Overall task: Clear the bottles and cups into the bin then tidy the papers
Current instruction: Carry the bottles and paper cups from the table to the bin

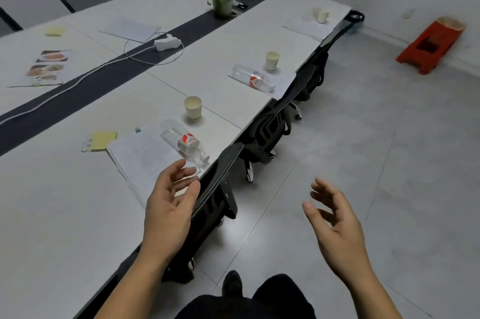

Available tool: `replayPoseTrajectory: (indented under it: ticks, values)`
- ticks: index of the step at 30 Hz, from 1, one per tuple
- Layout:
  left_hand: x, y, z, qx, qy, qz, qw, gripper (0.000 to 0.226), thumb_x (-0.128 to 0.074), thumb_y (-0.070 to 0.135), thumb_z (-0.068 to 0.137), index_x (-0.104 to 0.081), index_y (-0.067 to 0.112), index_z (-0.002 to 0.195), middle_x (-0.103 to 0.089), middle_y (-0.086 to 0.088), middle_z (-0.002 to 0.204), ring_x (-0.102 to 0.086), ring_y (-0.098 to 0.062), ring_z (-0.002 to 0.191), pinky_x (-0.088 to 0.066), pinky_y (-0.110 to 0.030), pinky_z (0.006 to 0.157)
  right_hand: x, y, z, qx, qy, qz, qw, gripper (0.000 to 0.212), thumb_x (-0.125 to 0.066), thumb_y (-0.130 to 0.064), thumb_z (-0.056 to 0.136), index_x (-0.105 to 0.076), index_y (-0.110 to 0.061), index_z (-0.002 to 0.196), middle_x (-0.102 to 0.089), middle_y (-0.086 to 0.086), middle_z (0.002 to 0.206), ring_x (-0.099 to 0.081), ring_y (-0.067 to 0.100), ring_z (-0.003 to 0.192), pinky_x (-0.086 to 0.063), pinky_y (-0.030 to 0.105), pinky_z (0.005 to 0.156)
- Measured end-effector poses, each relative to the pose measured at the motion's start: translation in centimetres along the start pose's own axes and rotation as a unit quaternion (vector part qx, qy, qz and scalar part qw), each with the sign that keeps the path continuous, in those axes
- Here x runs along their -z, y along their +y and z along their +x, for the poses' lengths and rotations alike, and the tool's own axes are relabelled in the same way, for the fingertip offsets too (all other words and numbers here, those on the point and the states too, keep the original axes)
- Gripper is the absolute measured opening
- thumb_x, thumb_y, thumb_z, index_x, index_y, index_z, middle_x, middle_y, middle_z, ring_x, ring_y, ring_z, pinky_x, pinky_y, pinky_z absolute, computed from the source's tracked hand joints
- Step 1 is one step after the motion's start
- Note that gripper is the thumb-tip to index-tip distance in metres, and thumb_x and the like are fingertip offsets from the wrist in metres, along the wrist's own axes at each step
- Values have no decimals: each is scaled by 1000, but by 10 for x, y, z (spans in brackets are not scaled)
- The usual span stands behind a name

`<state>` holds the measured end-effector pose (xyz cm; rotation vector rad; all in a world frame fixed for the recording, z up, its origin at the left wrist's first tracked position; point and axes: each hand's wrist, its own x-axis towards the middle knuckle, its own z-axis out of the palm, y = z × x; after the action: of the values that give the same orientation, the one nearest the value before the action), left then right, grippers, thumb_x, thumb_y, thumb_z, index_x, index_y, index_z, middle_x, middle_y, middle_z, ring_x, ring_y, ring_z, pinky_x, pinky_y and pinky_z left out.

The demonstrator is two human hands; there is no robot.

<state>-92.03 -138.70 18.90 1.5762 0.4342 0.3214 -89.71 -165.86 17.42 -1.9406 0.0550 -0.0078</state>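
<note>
fingers (176, 168) of your left hand (168, 204) were spread and loose, grasping nothing, just short of the near bottle (185, 142). it lay on its side across the papers (145, 155), a cup (193, 107) upright beside it on the tabletop (52, 201). your right hand (335, 222) hung relaxed and empty over the floor, probably free for that cup. the red bin (431, 46) lay tipped, well apart by the wall.

On the table (65, 214) to your left, the near bottle (185, 140) lies on papers (145, 155) with the near cup (193, 107) just behind it, the far bottle (253, 80) and far cup (272, 60) sit farther along the same edge, chairs (270, 124) stand tucked against that edge, and the bin (431, 46) lies on the floor far right.
</note>
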Motion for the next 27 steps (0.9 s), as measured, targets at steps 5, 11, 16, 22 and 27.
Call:
replayPoseTrajectory:
  ticks: [5,11,16,22,27]
  values:
    - [-17,-10,72,20,63,10,998,38,-62,6,95,-57,30,125,-69,9,117,-66,-7,107,-52,-28,92,-33,-2,107,3,-63,-3,998,45,-67,-18,93,-54,-37,132,-61,-15,129,-57,-1,120,-48,15,88]
    - [-33,-49,144,113,163,51,979,41,-63,11,95,-55,30,130,-67,13,117,-64,-3,108,-49,-21,89,-104,9,246,-12,-193,-10,981,44,-66,-21,94,-52,-46,127,-60,-18,130,-55,-5,119,-48,19,90]
    - [-41,-63,214,190,238,126,944,41,-63,14,95,-53,32,131,-64,16,119,-60,8,105,-49,-19,90,-181,-4,368,4,-324,-35,945,47,-67,-20,94,-52,-31,138,-57,-17,134,-56,-3,120,-51,27,96]
    - [-42,-136,280,179,145,367,901,63,-66,14,91,-40,26,147,-45,6,142,-49,-17,130,-50,-43,100,-286,9,464,31,-431,-83,898,58,-69,-27,92,-44,-29,143,-47,-17,139,-51,-3,122,-51,33,100]
    - [-38,-192,308,71,-92,626,771,113,-73,-9,59,-28,27,156,-14,-26,163,-12,-46,149,-33,-67,107,-356,33,485,99,-515,-166,835,111,-82,-44,76,-8,-29,158,-9,-4,164,-15,15,151,-30,31,113]
